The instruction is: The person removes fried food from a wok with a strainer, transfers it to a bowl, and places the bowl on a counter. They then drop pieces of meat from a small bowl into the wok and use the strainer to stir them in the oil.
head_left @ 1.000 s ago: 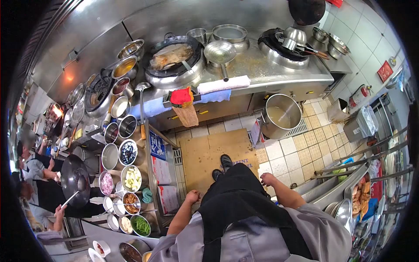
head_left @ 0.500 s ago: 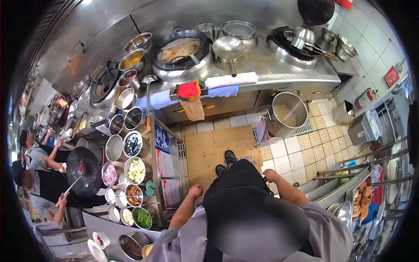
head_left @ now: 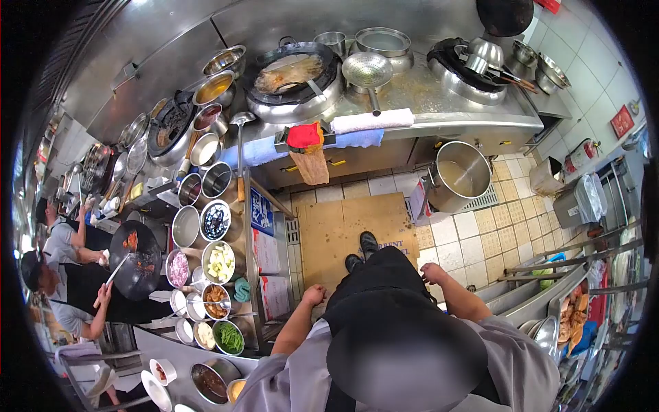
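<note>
My left hand (head_left: 314,295) hangs beside my black apron with its fingers curled in; whether anything is inside the fist is hidden. It is nearest to the steel prep shelf (head_left: 259,302) and a teal cloth (head_left: 242,290). On the other side of the apron, my right hand (head_left: 432,273) is held low over the tiled floor, its fingers bent, and their grip is too small to make out. Both hands are apart from the cookware. Under my shoes lies flattened cardboard (head_left: 322,237).
Ahead, a steel range holds a wok (head_left: 292,72) with oily liquid, and a strainer (head_left: 367,71). A large pot (head_left: 461,176) stands right on the floor. Ingredient bowls line the left. A co-worker at far left holds a black wok (head_left: 135,259). Cooked meat sits at right.
The whole view has shifted slightly, so the range and bowls sit a little farther right. The co-worker's wok is tilted differently and food shows in it. My hands keep nearly the same pose.
</note>
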The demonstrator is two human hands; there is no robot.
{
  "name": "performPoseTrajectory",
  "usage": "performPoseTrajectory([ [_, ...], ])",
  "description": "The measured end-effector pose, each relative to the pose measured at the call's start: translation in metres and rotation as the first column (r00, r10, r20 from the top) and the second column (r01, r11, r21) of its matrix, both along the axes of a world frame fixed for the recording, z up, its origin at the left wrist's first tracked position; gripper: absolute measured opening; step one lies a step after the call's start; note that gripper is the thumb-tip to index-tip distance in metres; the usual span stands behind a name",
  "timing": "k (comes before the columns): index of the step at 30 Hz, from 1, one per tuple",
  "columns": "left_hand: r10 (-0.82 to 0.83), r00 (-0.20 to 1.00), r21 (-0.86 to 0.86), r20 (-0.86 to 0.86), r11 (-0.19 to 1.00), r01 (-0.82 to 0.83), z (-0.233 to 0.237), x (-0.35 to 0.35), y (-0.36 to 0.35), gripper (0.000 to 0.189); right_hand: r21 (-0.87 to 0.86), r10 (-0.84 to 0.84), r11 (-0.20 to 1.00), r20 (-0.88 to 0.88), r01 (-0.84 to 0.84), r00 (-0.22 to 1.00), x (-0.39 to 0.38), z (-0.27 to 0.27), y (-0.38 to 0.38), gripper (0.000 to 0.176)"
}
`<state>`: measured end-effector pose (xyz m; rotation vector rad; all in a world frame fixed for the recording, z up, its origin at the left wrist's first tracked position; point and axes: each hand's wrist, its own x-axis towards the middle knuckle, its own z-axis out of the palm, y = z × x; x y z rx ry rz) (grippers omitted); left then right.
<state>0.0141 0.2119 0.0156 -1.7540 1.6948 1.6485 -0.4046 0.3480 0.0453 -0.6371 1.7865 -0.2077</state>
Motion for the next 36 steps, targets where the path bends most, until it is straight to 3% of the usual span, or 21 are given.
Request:
performPoseTrajectory([
  [3, -0.002, 1.000, -0.043, 0.028, 0.999, 0.003, 0.002, 0.001, 0.002, 0.024, -0.017, -0.060, 0.998, -0.027, 0.059, 0.998, 0.002, -0.004, 0.000, 0.024],
  [9, 0.083, 0.996, 0.013, 0.018, 0.996, -0.084, 0.004, 0.001, 0.003, 0.023, 0.013, -0.035, 0.999, 0.002, 0.035, 0.999, 0.001, -0.002, -0.001, 0.031],
  [11, 0.077, 0.997, 0.014, 0.015, 0.997, -0.077, 0.003, 0.001, 0.002, 0.023, -0.064, 0.132, 0.989, -0.033, -0.134, 0.991, -0.004, -0.017, 0.002, 0.028],
  [12, 0.072, 0.997, 0.013, 0.016, 0.997, -0.073, 0.003, 0.000, 0.002, 0.023, -0.062, 0.132, 0.989, -0.034, -0.134, 0.991, -0.010, -0.037, 0.008, 0.028],
  [14, 0.100, 0.995, 0.036, -0.011, 0.994, -0.100, 0.007, -0.002, 0.003, 0.023, -0.277, 0.250, 0.929, -0.027, -0.247, 0.968, -0.025, -0.078, 0.019, 0.026],
  [15, 0.128, 0.991, 0.057, -0.035, 0.990, -0.126, 0.007, -0.002, 0.003, 0.023, -0.276, 0.250, 0.929, -0.027, -0.248, 0.968, -0.019, -0.061, 0.015, 0.026],
  [17, 0.139, 0.989, 0.055, -0.039, 0.989, -0.137, 0.003, -0.001, 0.004, 0.023, 0.032, -0.141, 0.990, 0.039, 0.140, 0.989, -0.002, -0.011, 0.002, 0.025],
  [21, 0.064, 0.998, -0.011, -0.019, 0.998, -0.065, 0.004, 0.000, 0.003, 0.023, 0.024, -0.143, 0.990, 0.035, 0.142, 0.989, -0.001, -0.007, 0.002, 0.025],
  [23, 0.072, 0.997, 0.004, -0.017, 0.997, -0.072, 0.006, -0.001, 0.002, 0.023, -0.029, 0.010, 1.000, -0.010, -0.010, 1.000, 0.000, -0.006, 0.003, 0.026],
  [28, 0.091, 0.996, -0.010, 0.000, 0.996, -0.091, 0.008, -0.003, 0.003, 0.023, 0.006, -0.100, 0.995, 0.020, 0.100, 0.995, 0.001, -0.006, 0.001, 0.026],
  [34, 0.064, 0.998, -0.051, -0.013, 0.997, -0.065, -0.003, 0.004, 0.003, 0.024, -0.010, -0.070, 0.997, 0.034, 0.070, 0.997, 0.001, -0.006, 0.000, 0.025],
  [36, -0.072, 0.992, -0.088, 0.100, 0.993, 0.081, 0.006, 0.004, 0.000, 0.024, -0.026, -0.027, 0.999, 0.016, 0.028, 0.999, 0.000, -0.007, 0.002, 0.024],
])
